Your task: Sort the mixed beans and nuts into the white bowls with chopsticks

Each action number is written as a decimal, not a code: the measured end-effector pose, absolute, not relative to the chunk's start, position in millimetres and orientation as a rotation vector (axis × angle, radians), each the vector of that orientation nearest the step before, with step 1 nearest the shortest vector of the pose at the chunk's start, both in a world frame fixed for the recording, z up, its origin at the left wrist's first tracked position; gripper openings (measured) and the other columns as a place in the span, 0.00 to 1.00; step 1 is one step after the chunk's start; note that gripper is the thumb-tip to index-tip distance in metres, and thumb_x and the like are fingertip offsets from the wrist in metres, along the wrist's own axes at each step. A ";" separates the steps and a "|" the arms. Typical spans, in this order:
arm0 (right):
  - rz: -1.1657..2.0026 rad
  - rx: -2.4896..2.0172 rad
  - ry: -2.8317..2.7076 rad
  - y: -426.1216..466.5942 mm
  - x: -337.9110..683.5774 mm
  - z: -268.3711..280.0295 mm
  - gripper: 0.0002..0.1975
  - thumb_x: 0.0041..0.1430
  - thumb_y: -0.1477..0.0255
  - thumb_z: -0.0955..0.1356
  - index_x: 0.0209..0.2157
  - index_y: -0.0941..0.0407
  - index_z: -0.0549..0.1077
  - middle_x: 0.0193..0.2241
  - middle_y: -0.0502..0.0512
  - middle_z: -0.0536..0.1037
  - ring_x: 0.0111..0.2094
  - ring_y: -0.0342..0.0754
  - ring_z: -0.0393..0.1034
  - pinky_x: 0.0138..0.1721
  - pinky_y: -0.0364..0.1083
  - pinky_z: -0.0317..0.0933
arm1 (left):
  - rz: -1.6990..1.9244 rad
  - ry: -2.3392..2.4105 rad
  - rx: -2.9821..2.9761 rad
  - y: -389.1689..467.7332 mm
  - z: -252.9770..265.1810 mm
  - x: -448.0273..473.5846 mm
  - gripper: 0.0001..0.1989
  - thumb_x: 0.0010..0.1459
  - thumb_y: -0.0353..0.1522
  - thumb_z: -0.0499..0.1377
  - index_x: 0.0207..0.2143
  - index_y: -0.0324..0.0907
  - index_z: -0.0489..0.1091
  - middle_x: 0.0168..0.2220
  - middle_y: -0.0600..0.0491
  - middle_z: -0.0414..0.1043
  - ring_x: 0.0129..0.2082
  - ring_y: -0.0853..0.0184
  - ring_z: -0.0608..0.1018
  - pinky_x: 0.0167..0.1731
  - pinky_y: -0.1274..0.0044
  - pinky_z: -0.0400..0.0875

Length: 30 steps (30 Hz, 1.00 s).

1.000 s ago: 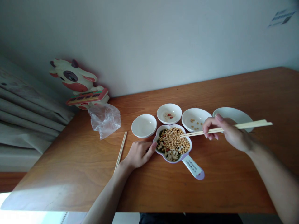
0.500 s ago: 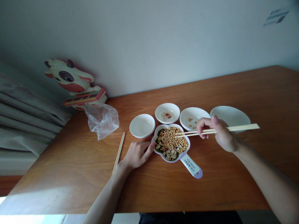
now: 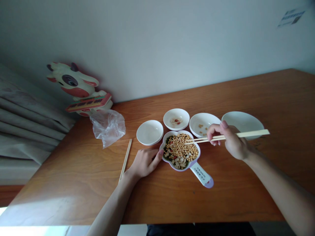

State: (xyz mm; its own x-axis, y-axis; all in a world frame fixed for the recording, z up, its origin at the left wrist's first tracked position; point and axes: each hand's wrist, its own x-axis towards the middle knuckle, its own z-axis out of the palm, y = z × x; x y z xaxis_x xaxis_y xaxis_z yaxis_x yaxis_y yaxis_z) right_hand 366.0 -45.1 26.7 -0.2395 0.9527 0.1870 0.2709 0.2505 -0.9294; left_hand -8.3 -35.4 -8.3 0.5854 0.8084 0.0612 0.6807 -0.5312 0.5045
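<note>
My right hand (image 3: 230, 139) is closed around a pair of pale wooden chopsticks (image 3: 248, 134), their tips down among the yellow soybeans (image 3: 180, 144) in a flower-shaped pan. This pan (image 3: 180, 169) has a white and lilac body and a labelled handle pointing to the lower right. Peanuts and some darker green bits lie in it with the soybeans. At the pan's left rim, my left hand (image 3: 146, 162) grips the edge with its thumb against it; its other fingers are partly hidden. Whether the chopsticks pinch a bean is too small to tell.
Behind the pan stand white bowls: a left one (image 3: 149, 132), one with peanut pieces (image 3: 176, 111), one with a few soybeans (image 3: 205, 118), and a right one (image 3: 242, 121). Spare chopsticks (image 3: 126, 157), a plastic bag (image 3: 109, 127) and a cow toy (image 3: 81, 87) are left.
My right hand has shifted slightly to the left with the chopsticks, whose tips stay among the soybeans. My left hand and the pan have not visibly moved.
</note>
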 end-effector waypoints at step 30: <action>1.024 -1.122 -1.626 -45.0 362.4 22.6 0.41 0.77 0.44 0.48 0.28 0.52 0.77 0.23 0.54 0.74 0.25 0.48 0.68 0.28 0.50 0.56 | 0.406 1.192 2.384 -35.6 -8.2 -8.1 0.27 0.80 0.42 0.46 0.26 0.42 0.61 0.25 0.54 0.70 0.23 0.70 0.68 0.29 0.73 0.55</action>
